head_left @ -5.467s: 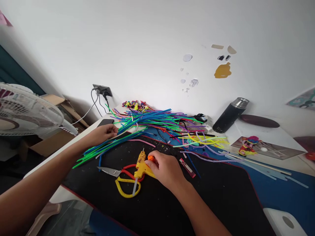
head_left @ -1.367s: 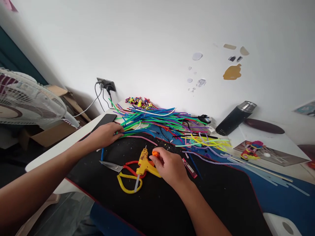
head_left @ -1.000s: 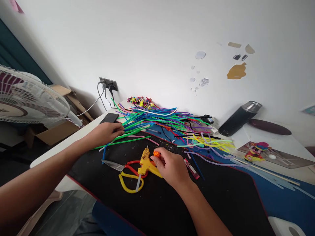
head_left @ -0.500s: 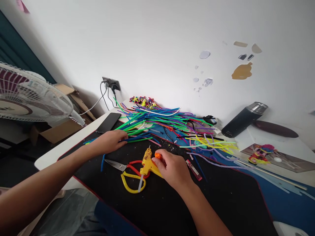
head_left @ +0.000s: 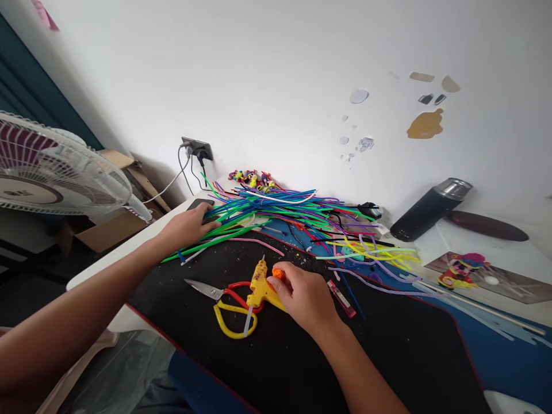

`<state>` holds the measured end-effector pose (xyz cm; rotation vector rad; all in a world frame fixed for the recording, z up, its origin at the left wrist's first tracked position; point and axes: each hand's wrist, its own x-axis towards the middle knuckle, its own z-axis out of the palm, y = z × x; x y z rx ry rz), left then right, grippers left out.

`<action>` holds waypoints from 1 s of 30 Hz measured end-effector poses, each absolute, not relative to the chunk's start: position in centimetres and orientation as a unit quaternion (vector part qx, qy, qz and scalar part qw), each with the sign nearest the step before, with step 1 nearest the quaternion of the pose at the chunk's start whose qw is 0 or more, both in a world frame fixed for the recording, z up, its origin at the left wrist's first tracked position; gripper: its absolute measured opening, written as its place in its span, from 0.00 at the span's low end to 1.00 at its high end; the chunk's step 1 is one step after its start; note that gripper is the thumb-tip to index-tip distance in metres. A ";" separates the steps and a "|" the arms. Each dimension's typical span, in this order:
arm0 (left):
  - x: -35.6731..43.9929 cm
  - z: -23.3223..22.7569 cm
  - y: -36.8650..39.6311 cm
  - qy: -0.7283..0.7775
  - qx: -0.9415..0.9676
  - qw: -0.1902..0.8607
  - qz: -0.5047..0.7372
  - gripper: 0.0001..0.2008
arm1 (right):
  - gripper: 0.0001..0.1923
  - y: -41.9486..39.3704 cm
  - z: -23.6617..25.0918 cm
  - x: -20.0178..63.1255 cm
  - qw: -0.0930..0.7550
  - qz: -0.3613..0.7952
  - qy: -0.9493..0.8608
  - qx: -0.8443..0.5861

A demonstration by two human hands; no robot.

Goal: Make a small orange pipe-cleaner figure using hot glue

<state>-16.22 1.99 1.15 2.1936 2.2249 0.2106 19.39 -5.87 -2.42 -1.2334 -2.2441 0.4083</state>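
The left hand [head_left: 186, 226] lies with loosely spread fingers on the heap of coloured pipe cleaners [head_left: 276, 210] near the tabletop's far-left corner. The right hand [head_left: 304, 296] pinches a small orange piece [head_left: 277, 272] beside the yellow glue gun [head_left: 260, 286], which rests on scissors [head_left: 224, 299] mid-mat.

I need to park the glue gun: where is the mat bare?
Bare black mat lies right of the right hand, past the red lighter. A smaller patch sits in front of the scissors. Behind the glue gun, coloured sticks crowd the desk under the left hand.
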 end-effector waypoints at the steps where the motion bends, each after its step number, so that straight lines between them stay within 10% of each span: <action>1: -16.3 0.7 2.3 0.715 0.698 0.000 0.047 0.32 | 0.09 -5.9 -2.4 19.4 0.273 0.150 -0.834 -0.456; 13: -16.9 1.0 2.7 0.717 0.694 -0.040 0.043 0.20 | 0.09 -5.7 -2.9 19.4 0.298 0.136 -0.838 -0.437; 30: -14.4 -0.6 2.4 0.633 0.771 0.057 -0.039 0.29 | 0.09 -5.9 -2.5 19.4 0.278 0.139 -0.845 -0.434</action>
